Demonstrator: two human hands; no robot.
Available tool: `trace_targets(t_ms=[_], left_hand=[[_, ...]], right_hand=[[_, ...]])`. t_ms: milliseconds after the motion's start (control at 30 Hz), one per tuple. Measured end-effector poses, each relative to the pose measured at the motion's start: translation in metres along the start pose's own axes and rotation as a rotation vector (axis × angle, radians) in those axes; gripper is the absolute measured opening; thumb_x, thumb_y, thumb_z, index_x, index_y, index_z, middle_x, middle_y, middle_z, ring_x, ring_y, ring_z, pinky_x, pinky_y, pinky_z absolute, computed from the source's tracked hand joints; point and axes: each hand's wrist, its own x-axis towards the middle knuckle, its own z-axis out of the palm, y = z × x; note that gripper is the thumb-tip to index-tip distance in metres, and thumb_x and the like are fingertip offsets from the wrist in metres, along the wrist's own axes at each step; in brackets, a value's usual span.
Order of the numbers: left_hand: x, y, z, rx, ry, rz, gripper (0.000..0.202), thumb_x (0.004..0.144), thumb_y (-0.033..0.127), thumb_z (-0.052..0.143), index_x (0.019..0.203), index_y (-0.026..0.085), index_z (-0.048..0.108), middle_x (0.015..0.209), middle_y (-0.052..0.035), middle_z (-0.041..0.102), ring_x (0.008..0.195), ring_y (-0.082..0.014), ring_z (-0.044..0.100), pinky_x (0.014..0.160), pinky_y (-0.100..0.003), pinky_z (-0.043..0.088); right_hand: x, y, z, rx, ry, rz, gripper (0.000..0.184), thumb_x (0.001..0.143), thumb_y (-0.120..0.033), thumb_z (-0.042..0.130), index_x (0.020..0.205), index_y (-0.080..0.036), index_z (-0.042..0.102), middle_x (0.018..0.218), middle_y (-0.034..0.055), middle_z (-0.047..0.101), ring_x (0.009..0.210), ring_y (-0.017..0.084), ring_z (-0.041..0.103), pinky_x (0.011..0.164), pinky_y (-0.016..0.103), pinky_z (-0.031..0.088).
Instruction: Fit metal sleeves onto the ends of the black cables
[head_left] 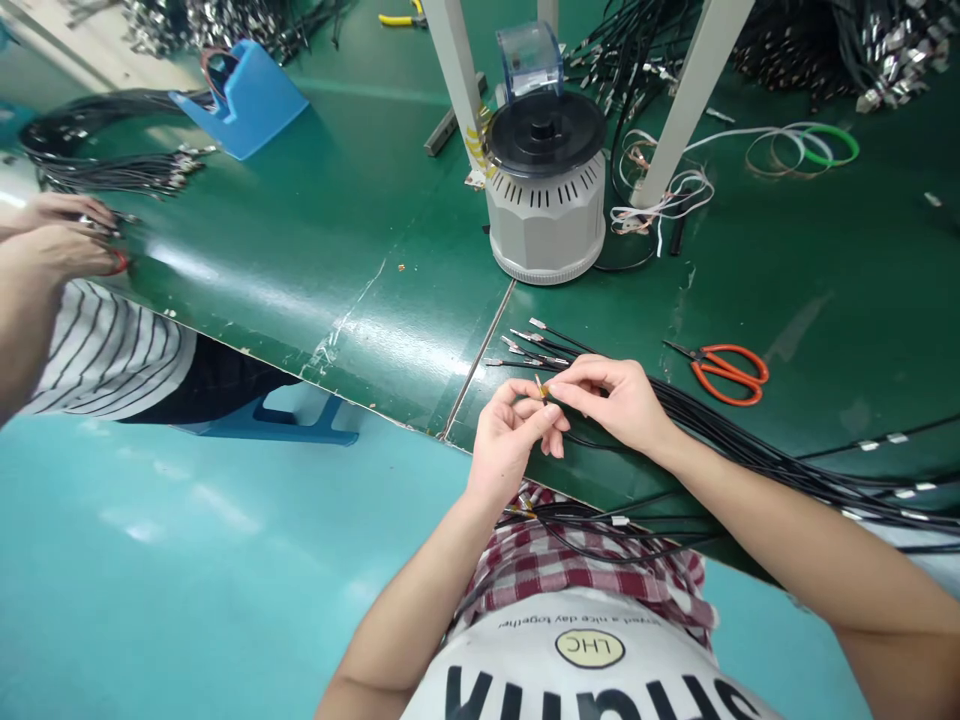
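Near the table's front edge, my left hand [508, 432] pinches the end of a black cable between thumb and fingers. A small metal tip [538, 382] points up from that grip. My right hand [619, 398] meets it from the right, its thumb and forefinger closed on a small amber piece that looks like tape [545, 391] against the cable end. Behind and beneath my right hand runs a bundle of black cables [720, 430], with metal connectors [525, 345] at its left end. More black cables [592, 520] lie across my lap.
Red-handled scissors [727, 372] lie right of my hands. Beyond stands a grey round machine [546, 215] between white posts [694, 95]. A blue tape dispenser [262, 105] sits at the back left. At far left, a co-worker's hands [64, 240] work above the table edge.
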Motion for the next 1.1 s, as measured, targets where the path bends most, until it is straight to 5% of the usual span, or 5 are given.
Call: trace_targets(t_ms=[733, 1100], left_hand=[[0.001, 0.002, 0.004, -0.007, 0.025, -0.030, 0.022, 0.090, 0.026, 0.066, 0.093, 0.010, 0.052, 0.091, -0.0152, 0.071, 0.052, -0.0157, 0.063, 0.044, -0.020, 0.035], [0.000, 0.007, -0.006, 0.017, -0.187, -0.094, 0.019, 0.096, 0.028, 0.058, 0.097, 0.010, 0.056, 0.093, -0.0157, 0.070, 0.048, -0.0138, 0.060, 0.045, -0.022, 0.036]], right_hand=[[0.001, -0.001, -0.003, 0.124, -0.062, 0.059, 0.024, 0.083, -0.037, 0.073, 0.090, -0.014, 0.076, 0.085, 0.0055, 0.065, 0.072, 0.011, 0.058, 0.064, 0.023, 0.044], [0.004, 0.001, -0.011, 0.235, -0.267, 0.103, 0.026, 0.088, -0.037, 0.068, 0.092, -0.012, 0.069, 0.092, 0.0050, 0.060, 0.061, 0.007, 0.053, 0.056, 0.023, 0.040]])
